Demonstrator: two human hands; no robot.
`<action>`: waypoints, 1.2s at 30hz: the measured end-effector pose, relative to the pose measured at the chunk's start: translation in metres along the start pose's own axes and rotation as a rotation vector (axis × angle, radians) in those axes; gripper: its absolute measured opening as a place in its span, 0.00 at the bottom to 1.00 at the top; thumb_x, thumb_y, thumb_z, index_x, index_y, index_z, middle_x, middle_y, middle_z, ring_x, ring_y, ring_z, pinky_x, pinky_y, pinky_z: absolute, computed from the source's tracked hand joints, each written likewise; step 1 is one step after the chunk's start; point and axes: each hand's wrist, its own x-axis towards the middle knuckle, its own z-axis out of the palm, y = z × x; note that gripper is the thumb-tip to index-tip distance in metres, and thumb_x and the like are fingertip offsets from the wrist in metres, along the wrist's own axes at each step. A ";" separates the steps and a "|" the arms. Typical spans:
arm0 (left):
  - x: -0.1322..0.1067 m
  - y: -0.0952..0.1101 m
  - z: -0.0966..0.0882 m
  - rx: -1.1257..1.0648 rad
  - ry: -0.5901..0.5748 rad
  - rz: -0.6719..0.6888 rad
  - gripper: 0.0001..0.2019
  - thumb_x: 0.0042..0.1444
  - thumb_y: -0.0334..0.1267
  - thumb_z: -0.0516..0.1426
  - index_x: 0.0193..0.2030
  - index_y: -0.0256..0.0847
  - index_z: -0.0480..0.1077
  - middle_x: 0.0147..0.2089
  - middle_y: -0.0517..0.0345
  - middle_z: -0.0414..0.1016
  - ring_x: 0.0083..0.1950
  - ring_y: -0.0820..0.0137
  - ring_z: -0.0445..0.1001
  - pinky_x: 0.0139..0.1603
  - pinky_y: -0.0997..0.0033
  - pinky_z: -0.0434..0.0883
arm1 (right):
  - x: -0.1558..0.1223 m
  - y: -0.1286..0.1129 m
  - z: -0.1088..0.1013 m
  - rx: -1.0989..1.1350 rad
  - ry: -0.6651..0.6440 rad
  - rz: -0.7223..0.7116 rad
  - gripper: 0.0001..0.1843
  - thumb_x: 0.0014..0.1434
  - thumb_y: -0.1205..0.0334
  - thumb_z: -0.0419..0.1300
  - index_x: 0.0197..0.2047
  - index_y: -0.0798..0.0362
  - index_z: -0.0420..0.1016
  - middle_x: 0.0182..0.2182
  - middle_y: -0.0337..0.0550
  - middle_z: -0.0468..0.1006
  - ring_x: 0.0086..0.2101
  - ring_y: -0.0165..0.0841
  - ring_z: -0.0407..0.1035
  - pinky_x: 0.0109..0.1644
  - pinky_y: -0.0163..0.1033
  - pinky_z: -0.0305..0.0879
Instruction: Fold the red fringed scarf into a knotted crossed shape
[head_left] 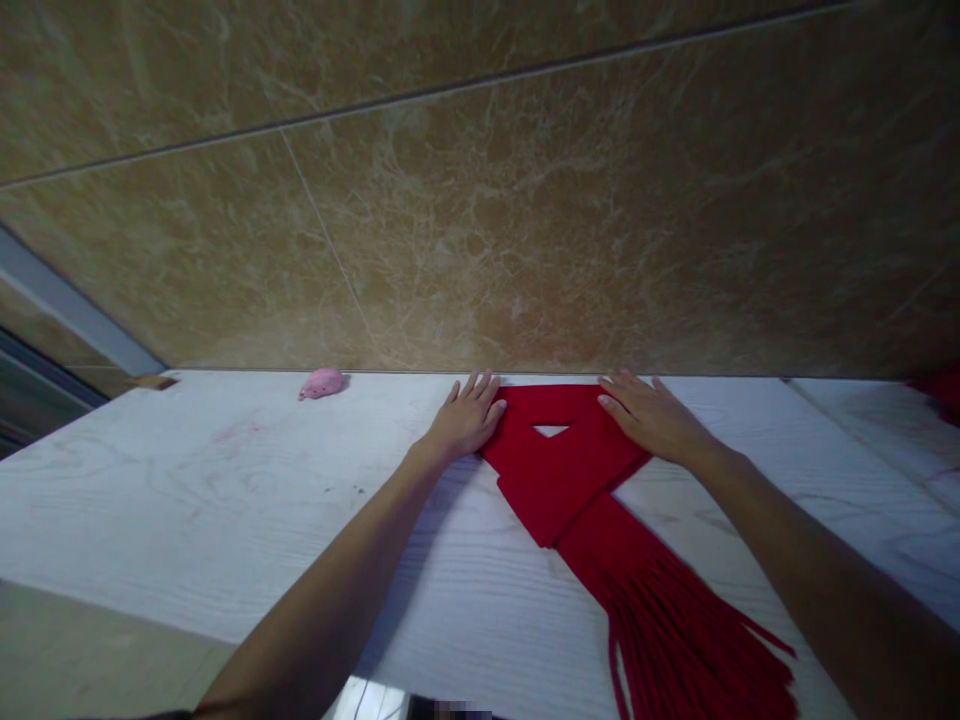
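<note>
A red fringed scarf (559,485) lies folded on the white wood-grain table (247,500), with its upper edge close to the wall. Its folds cross over each other and leave a small triangular gap near the top. The long fringe spreads toward the lower right. My left hand (465,415) rests flat on the scarf's upper left corner, fingers apart. On the upper right corner lies my right hand (651,415), also flat with its fingers stretched out. Neither hand grips the cloth.
A brown marbled tile wall (480,230) runs along the table's back edge. Left of the scarf, a small pink toy (322,383) sits near that wall. Some red cloth (943,392) shows at the far right. The table's front edge drops to a pale floor (90,650) at lower left.
</note>
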 end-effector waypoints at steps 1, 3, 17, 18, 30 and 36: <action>-0.001 0.004 0.000 0.013 0.031 0.019 0.32 0.80 0.46 0.39 0.84 0.35 0.52 0.87 0.44 0.44 0.88 0.58 0.39 0.86 0.44 0.46 | 0.000 -0.002 0.000 0.001 0.034 -0.020 0.36 0.78 0.48 0.40 0.78 0.56 0.68 0.77 0.54 0.62 0.77 0.48 0.54 0.79 0.68 0.51; -0.003 0.012 0.000 0.025 0.056 0.064 0.32 0.80 0.46 0.39 0.84 0.35 0.54 0.86 0.44 0.46 0.88 0.59 0.39 0.87 0.46 0.44 | 0.001 -0.004 0.002 0.005 0.072 -0.062 0.36 0.78 0.48 0.40 0.77 0.56 0.70 0.77 0.55 0.62 0.77 0.49 0.55 0.79 0.68 0.50; 0.000 0.003 -0.001 -0.002 0.015 -0.016 0.31 0.81 0.46 0.39 0.84 0.35 0.52 0.86 0.42 0.45 0.88 0.61 0.39 0.86 0.48 0.47 | 0.002 0.012 0.014 0.002 0.126 -0.010 0.36 0.78 0.47 0.40 0.76 0.55 0.71 0.75 0.56 0.66 0.76 0.49 0.58 0.79 0.67 0.53; -0.001 0.006 -0.001 0.002 0.039 0.007 0.32 0.81 0.46 0.39 0.84 0.35 0.52 0.86 0.42 0.46 0.88 0.61 0.39 0.86 0.48 0.46 | 0.003 0.010 0.015 0.010 0.138 -0.031 0.36 0.78 0.47 0.40 0.76 0.54 0.71 0.76 0.56 0.66 0.76 0.48 0.58 0.79 0.67 0.52; 0.003 -0.003 0.002 -0.055 -0.032 -0.029 0.32 0.80 0.46 0.39 0.84 0.32 0.52 0.86 0.41 0.47 0.87 0.62 0.43 0.86 0.56 0.49 | 0.000 0.019 0.009 0.057 0.039 0.077 0.37 0.78 0.45 0.39 0.77 0.54 0.69 0.77 0.53 0.64 0.76 0.48 0.56 0.78 0.66 0.55; -0.006 0.015 0.003 -0.058 0.035 0.063 0.32 0.80 0.49 0.39 0.84 0.40 0.53 0.87 0.50 0.49 0.88 0.60 0.40 0.87 0.46 0.42 | -0.002 0.010 0.011 0.053 0.071 -0.013 0.38 0.78 0.44 0.37 0.76 0.52 0.70 0.76 0.52 0.65 0.77 0.49 0.55 0.79 0.69 0.53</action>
